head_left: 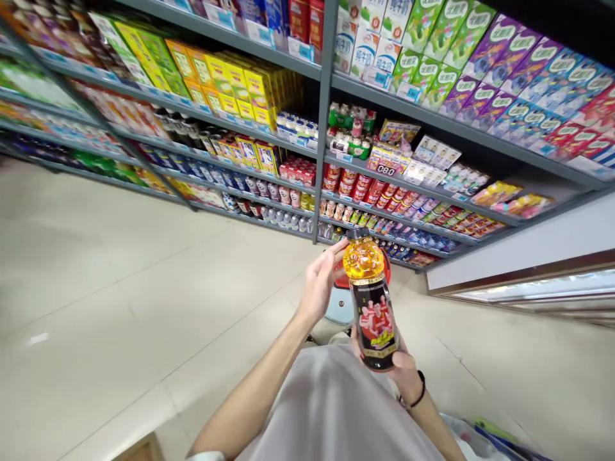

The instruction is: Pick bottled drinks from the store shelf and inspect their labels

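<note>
Bottle (373,307) sits in right hand (404,368), fingers closed round its lower end, long axis slanting left from that grip to cap (357,234), nearer left hand (318,287), whose closure I cannot tell.

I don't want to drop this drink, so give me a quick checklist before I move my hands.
1. Right hand gripping the lower part of the bottle: ok.
2. Black cap on the bottle: ok.
3. Cap's seal intact: cannot tell.
4. Left hand touching the cap: cannot tell; its fingertips are right beside it.
5. Label facing you: ok.
6. Floor just ahead unobstructed: not ok; a red and pale-blue object is there.
</note>
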Demonstrator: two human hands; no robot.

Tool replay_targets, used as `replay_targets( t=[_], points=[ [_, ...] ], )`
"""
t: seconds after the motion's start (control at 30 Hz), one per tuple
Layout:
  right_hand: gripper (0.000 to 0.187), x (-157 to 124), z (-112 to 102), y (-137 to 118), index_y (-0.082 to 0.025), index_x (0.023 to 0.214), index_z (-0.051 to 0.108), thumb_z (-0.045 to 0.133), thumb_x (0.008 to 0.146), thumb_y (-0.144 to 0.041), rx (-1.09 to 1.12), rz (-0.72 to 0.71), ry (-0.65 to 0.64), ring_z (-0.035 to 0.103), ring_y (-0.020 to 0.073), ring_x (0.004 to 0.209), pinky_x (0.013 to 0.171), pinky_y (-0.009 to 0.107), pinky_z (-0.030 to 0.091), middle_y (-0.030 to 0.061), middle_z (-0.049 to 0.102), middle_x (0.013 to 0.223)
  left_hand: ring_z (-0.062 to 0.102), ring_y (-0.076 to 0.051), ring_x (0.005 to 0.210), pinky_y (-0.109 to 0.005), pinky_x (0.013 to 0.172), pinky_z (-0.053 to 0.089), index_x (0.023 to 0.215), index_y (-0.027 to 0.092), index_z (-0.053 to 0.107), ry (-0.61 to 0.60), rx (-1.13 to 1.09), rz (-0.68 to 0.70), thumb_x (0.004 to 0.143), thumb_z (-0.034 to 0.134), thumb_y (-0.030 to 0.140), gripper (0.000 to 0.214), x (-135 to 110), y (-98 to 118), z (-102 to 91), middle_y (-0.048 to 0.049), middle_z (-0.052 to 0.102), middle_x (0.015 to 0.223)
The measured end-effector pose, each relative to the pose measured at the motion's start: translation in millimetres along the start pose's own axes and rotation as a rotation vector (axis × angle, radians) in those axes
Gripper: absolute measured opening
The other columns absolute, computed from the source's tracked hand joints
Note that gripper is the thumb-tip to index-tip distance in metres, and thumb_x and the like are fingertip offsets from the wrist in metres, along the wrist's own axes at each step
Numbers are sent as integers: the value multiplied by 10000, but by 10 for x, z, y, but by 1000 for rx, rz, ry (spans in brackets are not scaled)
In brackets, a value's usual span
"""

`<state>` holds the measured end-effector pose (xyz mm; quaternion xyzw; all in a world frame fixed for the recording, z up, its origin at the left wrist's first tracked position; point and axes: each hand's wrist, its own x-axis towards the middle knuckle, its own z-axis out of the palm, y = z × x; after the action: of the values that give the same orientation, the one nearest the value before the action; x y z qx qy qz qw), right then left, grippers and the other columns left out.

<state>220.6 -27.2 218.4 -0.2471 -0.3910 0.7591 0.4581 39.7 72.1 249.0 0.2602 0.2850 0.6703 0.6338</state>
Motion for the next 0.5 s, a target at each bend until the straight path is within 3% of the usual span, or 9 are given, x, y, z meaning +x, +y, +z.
replay_targets(
  t=[0.1,0.17,0.27,0.37,0.5],
  points=[
    [746,63,3,48,-142,1228,707,859,680,-626,192,103,-201,611,172,664,512,251,453,145,721,1026,716,-349,1192,-472,1043,560,1266,154,742,-195,-50,-44,789,812,683,715,-100,-4,45,-173,751,1269],
    [791,93,24,105,-115,1214,712,833,677,-683,257,162,-244,560,154,610,428,226,383,156,718,996,736,-342,1142,-433,998,583,1208,134,745,-201,-7,-1,730,865,668,727,-144,30,60,-168,775,1197],
    [711,98,96,222,-162,1230,706,750,789,-718,257,137,-23,614,205,696,420,236,414,160,724,1056,778,-296,986,-345,844,619,1159,131,724,-91,153,75,623,965,546,720,-206,165,90,-137,800,1085],
    [514,81,160,349,-237,1242,713,798,862,-573,163,37,192,700,277,915,559,288,534,136,731,1180,788,-262,945,-284,770,612,1172,141,684,44,353,95,573,997,375,715,-281,317,131,-124,797,1103],
    [495,57,151,479,-245,1262,725,796,890,-564,99,34,187,724,274,885,592,301,534,147,749,1164,784,-238,945,-289,811,618,1120,151,621,146,444,171,596,973,351,663,-367,398,132,-115,787,1089]
  ],
)
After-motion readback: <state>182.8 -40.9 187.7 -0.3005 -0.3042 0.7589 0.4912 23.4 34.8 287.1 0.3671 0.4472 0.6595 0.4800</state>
